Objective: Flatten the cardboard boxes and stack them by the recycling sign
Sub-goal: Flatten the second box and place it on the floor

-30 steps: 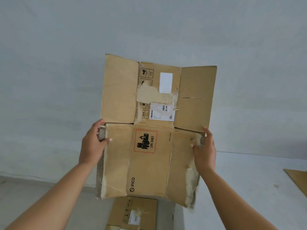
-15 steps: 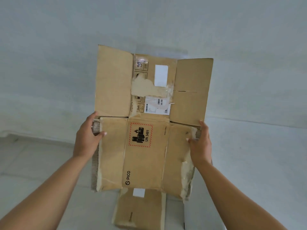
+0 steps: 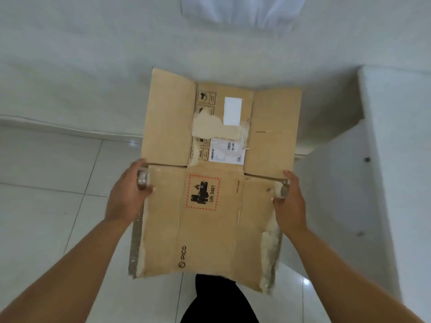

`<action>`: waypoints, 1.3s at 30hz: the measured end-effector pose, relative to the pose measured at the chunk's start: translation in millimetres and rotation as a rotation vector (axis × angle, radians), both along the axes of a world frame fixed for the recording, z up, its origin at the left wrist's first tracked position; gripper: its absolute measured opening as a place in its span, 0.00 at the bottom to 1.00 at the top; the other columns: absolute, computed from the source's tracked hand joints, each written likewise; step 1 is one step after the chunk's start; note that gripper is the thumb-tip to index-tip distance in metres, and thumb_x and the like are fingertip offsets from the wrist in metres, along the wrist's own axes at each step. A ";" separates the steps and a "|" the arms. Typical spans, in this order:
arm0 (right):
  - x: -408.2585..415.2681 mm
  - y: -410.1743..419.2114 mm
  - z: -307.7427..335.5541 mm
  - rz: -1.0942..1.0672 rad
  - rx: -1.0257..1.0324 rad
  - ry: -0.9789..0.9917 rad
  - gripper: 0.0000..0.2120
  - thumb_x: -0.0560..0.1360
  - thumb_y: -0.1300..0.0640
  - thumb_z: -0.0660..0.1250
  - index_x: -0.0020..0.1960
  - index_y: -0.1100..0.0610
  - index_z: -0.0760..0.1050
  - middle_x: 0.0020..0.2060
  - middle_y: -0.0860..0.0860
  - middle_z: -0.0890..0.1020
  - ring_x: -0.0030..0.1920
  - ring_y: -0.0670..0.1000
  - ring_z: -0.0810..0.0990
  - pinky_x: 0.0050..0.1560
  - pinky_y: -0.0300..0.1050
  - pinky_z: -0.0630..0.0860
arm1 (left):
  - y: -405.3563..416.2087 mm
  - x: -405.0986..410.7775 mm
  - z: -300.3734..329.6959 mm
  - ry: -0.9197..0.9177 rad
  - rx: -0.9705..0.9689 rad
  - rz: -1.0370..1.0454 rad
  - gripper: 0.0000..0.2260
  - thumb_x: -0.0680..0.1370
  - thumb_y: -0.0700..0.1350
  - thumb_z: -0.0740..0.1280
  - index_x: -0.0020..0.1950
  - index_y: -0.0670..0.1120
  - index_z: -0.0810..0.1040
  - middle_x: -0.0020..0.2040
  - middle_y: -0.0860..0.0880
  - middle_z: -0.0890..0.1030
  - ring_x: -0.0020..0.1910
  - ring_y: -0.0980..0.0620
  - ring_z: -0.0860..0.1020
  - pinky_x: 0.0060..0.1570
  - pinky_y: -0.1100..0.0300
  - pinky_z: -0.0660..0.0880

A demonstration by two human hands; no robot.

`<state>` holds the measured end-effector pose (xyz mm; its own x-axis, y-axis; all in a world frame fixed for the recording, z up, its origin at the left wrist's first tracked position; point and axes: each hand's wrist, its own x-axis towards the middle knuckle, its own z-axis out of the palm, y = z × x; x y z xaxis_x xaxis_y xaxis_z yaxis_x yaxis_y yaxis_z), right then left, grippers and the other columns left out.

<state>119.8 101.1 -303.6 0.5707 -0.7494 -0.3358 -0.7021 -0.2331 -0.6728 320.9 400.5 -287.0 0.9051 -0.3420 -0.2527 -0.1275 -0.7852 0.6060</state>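
Hands (image 3: pixel 127 194) (image 3: pixel 290 202) grip flattened box (image 3: pixel 210 229); white wall (image 3: pixel 396 159) right.

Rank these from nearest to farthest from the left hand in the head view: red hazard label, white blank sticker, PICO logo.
From the left hand:
1. Red hazard label, just right of it on the cardboard box.
2. PICO logo, below, on the near panel.
3. White blank sticker, up on the far flap.

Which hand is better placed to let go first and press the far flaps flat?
Probably the left hand: it grips the flattened box at its edge just below the far left flap. The right hand grips slightly lower, so the difference is small.
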 end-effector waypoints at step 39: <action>34.6 -9.1 -509.5 0.097 0.103 0.234 0.33 0.74 0.67 0.66 0.75 0.52 0.58 0.64 0.58 0.72 0.62 0.55 0.75 0.60 0.48 0.74 | -11.8 56.8 -501.5 0.203 0.345 -0.015 0.31 0.66 0.38 0.76 0.65 0.49 0.68 0.53 0.39 0.79 0.49 0.38 0.78 0.48 0.50 0.73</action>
<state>154.4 92.1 -813.0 0.5361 -0.6497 -0.5390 -0.8191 -0.2458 -0.5184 377.7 388.7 -788.5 0.8206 -0.2187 -0.5280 -0.0456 -0.9460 0.3209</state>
